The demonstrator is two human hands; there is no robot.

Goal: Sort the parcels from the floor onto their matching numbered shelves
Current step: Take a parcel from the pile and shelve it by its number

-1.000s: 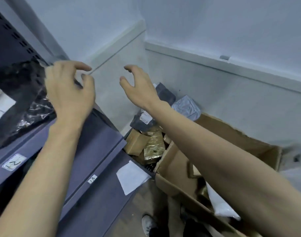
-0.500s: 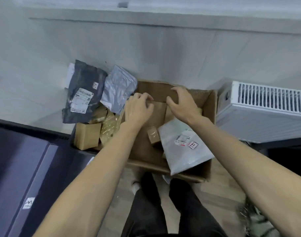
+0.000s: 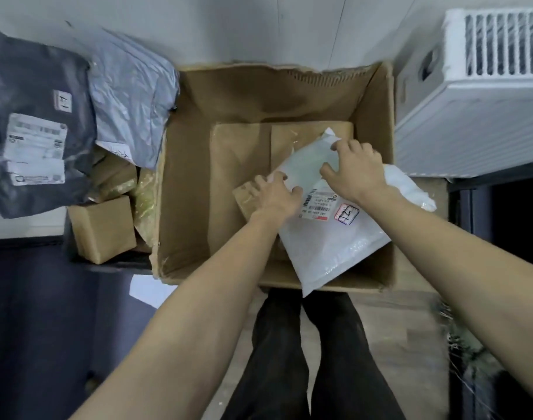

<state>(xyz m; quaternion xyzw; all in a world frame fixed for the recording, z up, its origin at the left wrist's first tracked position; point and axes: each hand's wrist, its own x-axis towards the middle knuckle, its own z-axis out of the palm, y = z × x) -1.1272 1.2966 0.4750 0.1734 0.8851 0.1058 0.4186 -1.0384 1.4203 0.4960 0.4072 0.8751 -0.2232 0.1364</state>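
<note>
White padded mailer (image 3: 329, 237) lying tilted in the right half of the open cardboard box (image 3: 180, 183), near corner hanging over the box's front wall, printed label and a hand-marked number sticker facing up. Left hand (image 3: 274, 195) at the mailer's left edge, fingers (image 3: 277, 177) curled onto that edge, grasping it; beside and partly under this hand, a small brown parcel (image 3: 244, 192). Right hand (image 3: 356, 171) palm-down on the mailer's upper part, fingers spread and bent, tips pressing near the far corner; grasp around the edge not clear. Both forearms reaching forward and down from the bottom of the head view, converging on the mailer. Flat brown carton (image 3: 238, 153) under the mailer on the box floor; bare box room left of it and behind. Outside the left wall, touching: dark mailer (image 3: 31, 122), grey mailer (image 3: 128, 95), brown cube parcel (image 3: 103, 228). White radiator (image 3: 477, 116) just beside the right wall. Dark trouser legs (image 3: 313, 359) at the box's front.
</note>
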